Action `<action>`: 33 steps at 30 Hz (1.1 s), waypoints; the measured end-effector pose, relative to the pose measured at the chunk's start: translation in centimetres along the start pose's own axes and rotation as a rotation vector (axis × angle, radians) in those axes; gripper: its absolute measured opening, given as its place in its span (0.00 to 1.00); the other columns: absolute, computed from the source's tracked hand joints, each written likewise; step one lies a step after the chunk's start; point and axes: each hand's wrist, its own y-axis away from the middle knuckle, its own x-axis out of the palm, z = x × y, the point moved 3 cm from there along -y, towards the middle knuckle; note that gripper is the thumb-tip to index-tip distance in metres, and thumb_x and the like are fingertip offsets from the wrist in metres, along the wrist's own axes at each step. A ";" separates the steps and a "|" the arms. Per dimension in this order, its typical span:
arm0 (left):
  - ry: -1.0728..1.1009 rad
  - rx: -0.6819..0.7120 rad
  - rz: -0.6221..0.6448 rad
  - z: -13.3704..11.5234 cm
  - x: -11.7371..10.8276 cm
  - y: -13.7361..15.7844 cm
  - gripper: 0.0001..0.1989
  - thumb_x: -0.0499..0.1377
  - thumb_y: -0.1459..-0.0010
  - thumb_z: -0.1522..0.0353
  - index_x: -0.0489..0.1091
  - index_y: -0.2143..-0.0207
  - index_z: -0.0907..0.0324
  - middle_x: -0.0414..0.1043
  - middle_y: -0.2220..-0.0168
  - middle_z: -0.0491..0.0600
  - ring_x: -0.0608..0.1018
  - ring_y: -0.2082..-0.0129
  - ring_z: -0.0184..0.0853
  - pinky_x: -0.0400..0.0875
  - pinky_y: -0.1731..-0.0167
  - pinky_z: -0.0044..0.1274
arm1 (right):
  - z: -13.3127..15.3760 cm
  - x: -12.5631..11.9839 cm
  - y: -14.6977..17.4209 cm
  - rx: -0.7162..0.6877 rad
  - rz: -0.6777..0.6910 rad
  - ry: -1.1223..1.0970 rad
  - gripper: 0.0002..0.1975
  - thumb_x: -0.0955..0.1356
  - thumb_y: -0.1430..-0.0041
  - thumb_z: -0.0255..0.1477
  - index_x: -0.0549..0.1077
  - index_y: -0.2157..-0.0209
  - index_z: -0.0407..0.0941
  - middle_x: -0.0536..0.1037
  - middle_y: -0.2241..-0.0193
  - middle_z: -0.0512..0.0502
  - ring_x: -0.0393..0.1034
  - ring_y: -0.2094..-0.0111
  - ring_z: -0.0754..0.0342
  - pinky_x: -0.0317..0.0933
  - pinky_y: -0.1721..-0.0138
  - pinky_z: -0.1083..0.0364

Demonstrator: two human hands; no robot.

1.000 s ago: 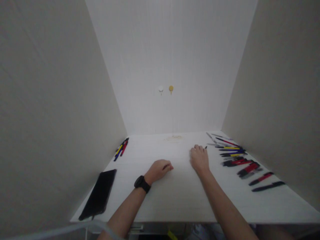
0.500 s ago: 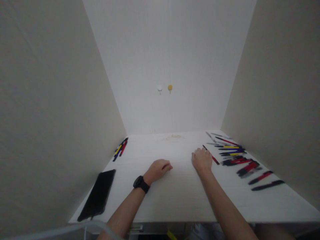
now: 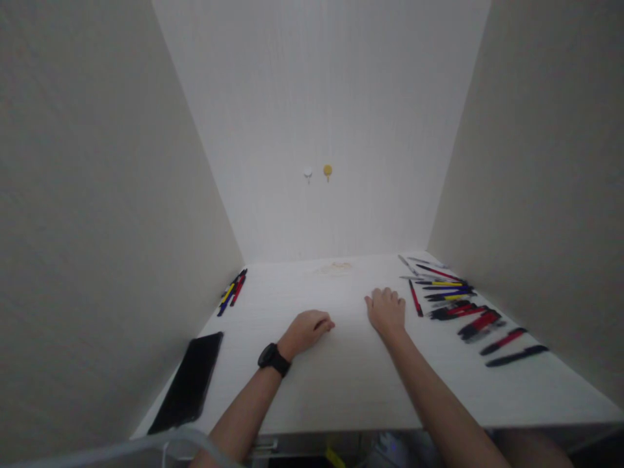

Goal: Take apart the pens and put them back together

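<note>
Spread, empty right hand (image 3: 387,311); red pen (image 3: 416,301) nearby, long axis away, slightly left; black end farthest

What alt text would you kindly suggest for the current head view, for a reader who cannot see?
A person's right hand, fingers spread, is on a white desk beside a red-and-black pen; the left hand, loosely curled, wears a black wristwatch. Many pens line the right side; a smaller pen bunch and a black tablet lie at the left.
</note>
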 end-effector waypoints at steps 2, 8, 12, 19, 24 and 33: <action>-0.054 -0.031 -0.018 0.1 -0.2 0.1 0.18 0.46 0.35 0.59 0.69 0.70 0.58 0.73 0.70 0.48 0.72 0.68 0.32 0.60 0.67 0.21 | 0.9 0.1 0.2 -0.090 0.005 -0.035 0.19 0.56 0.34 0.38 0.70 0.57 0.39 0.71 0.57 0.33 0.62 0.55 0.41 0.50 0.56 0.47; -0.249 -0.277 -0.130 1.4 -1.2 0.6 0.17 0.44 0.35 0.59 0.68 0.65 0.56 0.74 0.67 0.48 0.74 0.67 0.34 0.58 0.67 0.23 | 3.1 1.0 1.1 -0.244 0.045 -0.130 0.23 0.55 0.34 0.40 0.68 0.51 0.40 0.67 0.47 0.33 0.58 0.47 0.41 0.45 0.47 0.43; -0.351 -0.468 -0.183 2.2 -1.7 0.8 0.12 0.47 0.36 0.62 0.67 0.62 0.57 0.73 0.65 0.50 0.73 0.63 0.36 0.60 0.64 0.25 | 3.3 2.0 1.2 -0.265 0.099 -0.136 0.28 0.54 0.35 0.43 0.63 0.44 0.38 0.61 0.41 0.32 0.51 0.40 0.39 0.40 0.42 0.41; -0.557 -0.744 -0.425 4.9 -2.4 2.5 0.16 0.48 0.38 0.60 0.68 0.58 0.62 0.69 0.57 0.59 0.69 0.54 0.45 0.59 0.54 0.34 | 3.2 2.5 1.2 -0.279 0.138 -0.134 0.32 0.53 0.35 0.45 0.60 0.40 0.38 0.57 0.38 0.31 0.48 0.38 0.38 0.38 0.41 0.41; -0.656 -0.874 -0.523 8.2 -3.1 4.0 0.23 0.47 0.39 0.58 0.68 0.52 0.66 0.63 0.46 0.66 0.61 0.42 0.53 0.53 0.46 0.43 | 3.3 2.2 1.2 -0.282 0.154 -0.129 0.31 0.54 0.35 0.44 0.59 0.40 0.37 0.57 0.38 0.31 0.48 0.38 0.38 0.37 0.40 0.41; -0.620 -1.100 -0.510 11.3 -3.8 5.2 0.32 0.46 0.40 0.55 0.60 0.43 0.71 0.51 0.38 0.73 0.54 0.37 0.58 0.45 0.43 0.48 | 3.2 2.2 1.3 -0.291 0.133 -0.117 0.31 0.54 0.35 0.44 0.60 0.40 0.37 0.58 0.39 0.31 0.49 0.38 0.38 0.39 0.41 0.42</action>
